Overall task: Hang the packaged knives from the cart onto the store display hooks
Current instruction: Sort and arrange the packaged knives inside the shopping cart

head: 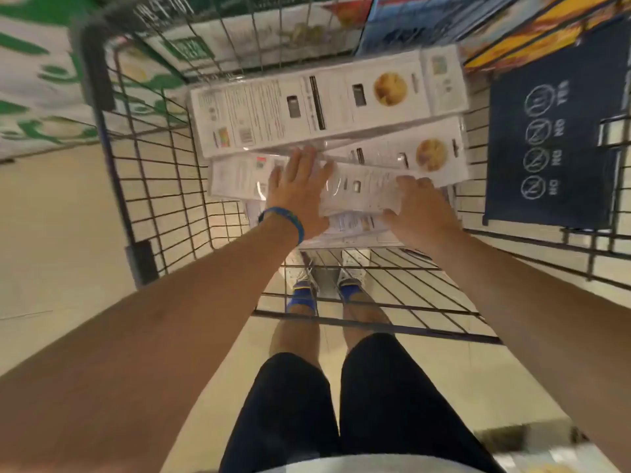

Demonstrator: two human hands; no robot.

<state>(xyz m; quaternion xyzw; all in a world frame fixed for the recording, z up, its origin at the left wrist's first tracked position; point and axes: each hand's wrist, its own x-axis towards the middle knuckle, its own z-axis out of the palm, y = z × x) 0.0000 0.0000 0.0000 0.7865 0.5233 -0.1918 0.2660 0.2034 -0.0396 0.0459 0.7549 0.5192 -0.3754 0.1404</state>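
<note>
Reaching into the black wire cart (150,186), I see 2 hands: left hand (297,189) flat, fingers spread, on white carded knife packages (307,107); right hand (418,208) curled around 1 package's (362,192) edge.

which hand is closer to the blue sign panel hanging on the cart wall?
Right. The right hand grips the near end of a knife package, on the side toward the blue sign panel. The left hand lies flat on the packages farther away, mid-cart.
</note>
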